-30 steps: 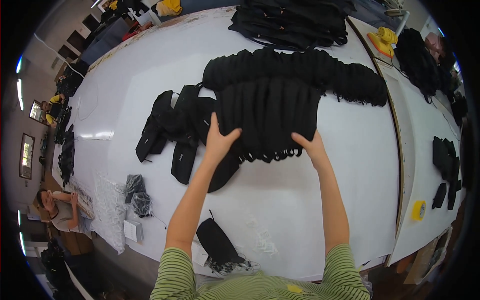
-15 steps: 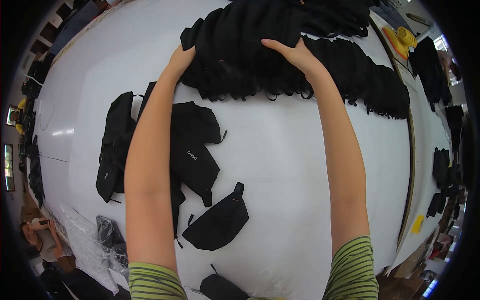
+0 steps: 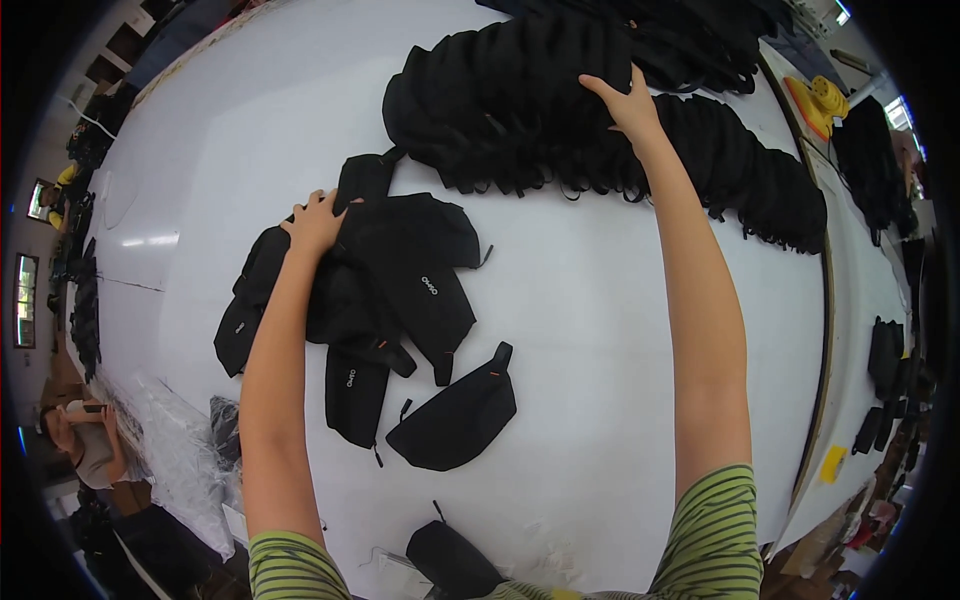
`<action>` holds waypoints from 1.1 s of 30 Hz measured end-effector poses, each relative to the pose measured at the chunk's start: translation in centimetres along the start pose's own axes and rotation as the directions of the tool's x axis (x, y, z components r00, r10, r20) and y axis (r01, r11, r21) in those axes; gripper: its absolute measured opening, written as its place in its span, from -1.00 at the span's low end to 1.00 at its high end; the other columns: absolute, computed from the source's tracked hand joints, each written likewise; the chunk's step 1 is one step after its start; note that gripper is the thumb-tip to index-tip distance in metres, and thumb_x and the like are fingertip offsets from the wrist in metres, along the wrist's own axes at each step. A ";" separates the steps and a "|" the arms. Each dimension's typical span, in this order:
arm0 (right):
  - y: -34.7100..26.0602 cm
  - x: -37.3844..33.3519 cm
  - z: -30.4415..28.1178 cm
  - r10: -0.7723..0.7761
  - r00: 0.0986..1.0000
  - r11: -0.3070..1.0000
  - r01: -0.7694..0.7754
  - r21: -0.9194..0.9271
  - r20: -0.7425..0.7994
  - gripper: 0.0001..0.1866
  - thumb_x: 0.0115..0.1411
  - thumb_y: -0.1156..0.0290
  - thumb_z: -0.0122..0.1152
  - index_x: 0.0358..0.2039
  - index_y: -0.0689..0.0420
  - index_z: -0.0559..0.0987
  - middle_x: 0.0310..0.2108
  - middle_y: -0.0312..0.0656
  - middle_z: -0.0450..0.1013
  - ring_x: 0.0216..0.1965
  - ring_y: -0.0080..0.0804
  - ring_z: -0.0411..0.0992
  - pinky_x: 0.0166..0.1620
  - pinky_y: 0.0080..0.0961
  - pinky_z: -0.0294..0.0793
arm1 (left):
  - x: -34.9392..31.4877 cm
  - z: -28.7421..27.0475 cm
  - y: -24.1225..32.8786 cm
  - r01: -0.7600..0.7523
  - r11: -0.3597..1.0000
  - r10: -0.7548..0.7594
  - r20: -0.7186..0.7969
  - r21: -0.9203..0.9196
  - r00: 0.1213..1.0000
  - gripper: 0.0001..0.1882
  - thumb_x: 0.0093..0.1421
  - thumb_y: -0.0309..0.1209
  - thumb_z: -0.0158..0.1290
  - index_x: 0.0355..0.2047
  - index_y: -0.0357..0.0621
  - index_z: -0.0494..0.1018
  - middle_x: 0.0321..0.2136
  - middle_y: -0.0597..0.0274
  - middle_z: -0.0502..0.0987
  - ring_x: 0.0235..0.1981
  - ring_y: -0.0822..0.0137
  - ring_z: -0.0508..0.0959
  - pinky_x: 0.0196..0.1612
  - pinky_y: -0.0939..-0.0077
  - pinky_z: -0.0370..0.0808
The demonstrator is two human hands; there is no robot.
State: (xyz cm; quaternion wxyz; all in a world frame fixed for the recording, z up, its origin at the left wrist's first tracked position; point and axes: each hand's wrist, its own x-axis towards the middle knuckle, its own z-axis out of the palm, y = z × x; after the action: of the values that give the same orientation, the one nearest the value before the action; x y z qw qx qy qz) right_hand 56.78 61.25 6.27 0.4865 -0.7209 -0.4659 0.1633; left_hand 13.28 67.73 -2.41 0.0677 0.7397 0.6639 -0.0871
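A long row of black fabric pouches [image 3: 500, 100], packed upright side by side, lies across the far part of the table. My right hand [image 3: 630, 108] rests on top of this row with thumb and forefinger spread, gripping nothing that I can see. Nearer and to the left is a loose heap of black zip pouches [image 3: 435, 285]. My left hand [image 3: 318, 222] lies on the heap's far side, fingers apart against the fabric. One separate black pouch [image 3: 455, 425] lies flat just nearer than the heap. Another dark pouch [image 3: 455, 560] sits at the near edge, partly cut off.
The white table [image 3: 590, 330] carries everything. Crumpled clear plastic [image 3: 175, 455] hangs at its left edge, where another person [image 3: 95, 440] is visible beyond. A yellow object [image 3: 828, 98] and more black goods [image 3: 885, 355] are on the right-hand surface.
My left hand has left the left end of the pouch row and come nearer, onto the loose heap. My right hand stays on the row. The whole view has shifted slightly.
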 end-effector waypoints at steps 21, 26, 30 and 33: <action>3.7 -44.3 -5.6 0.164 0.986 0.986 -0.164 0.022 0.020 -0.45 0.21 0.09 0.17 0.19 -0.03 0.39 0.24 0.15 0.16 0.24 0.04 0.14 0.25 -0.19 0.11 | -27.9 5.5 10.8 -0.579 0.783 0.583 -0.057 -0.228 0.810 -0.52 0.17 -0.13 0.06 0.12 0.18 0.39 0.22 0.06 0.24 0.27 -0.14 0.13 0.20 -0.41 -0.02; 2.3 -49.9 -12.3 0.137 0.988 0.983 -0.144 -0.111 -0.068 -0.46 0.24 0.15 0.13 0.20 0.04 0.37 0.23 0.09 0.19 0.27 -0.01 0.12 0.27 -0.19 0.06 | -27.8 1.0 8.0 -0.628 0.398 0.579 -0.348 -0.668 0.737 -0.45 0.11 -0.16 0.14 0.13 0.10 0.38 0.20 -0.15 0.26 0.26 -0.06 0.22 0.27 0.17 0.15; 2.1 -57.7 -16.7 0.059 0.997 0.939 -0.074 -0.337 -0.056 -0.51 0.26 0.28 0.10 0.19 0.06 0.36 0.23 0.01 0.20 0.27 -0.03 0.12 0.28 -0.17 0.06 | -19.3 1.0 -4.7 -0.149 0.943 -0.007 -0.463 -0.299 0.886 -0.34 0.11 0.17 0.01 0.23 0.43 0.26 0.34 -0.20 -0.06 0.29 -0.46 -0.11 0.18 -0.52 -0.28; 4.6 -64.4 -19.5 0.047 0.993 0.810 -0.099 -0.578 -0.105 -0.52 0.25 0.33 0.06 0.19 0.06 0.37 0.25 -0.03 0.19 0.28 -0.06 0.10 0.28 -0.12 0.02 | -17.7 4.5 -8.8 0.017 0.943 -0.066 -0.140 -0.332 0.988 -0.42 0.13 0.22 -0.04 0.18 0.61 0.29 0.37 -0.07 -0.12 0.34 -0.40 -0.28 0.17 -0.57 -0.42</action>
State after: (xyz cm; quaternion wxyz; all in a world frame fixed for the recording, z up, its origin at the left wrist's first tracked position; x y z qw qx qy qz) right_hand 39.54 -3.37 -2.41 0.2557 -0.8588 -0.4440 0.0004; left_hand 2.51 50.58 -2.77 0.1387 0.7082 0.6877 0.0790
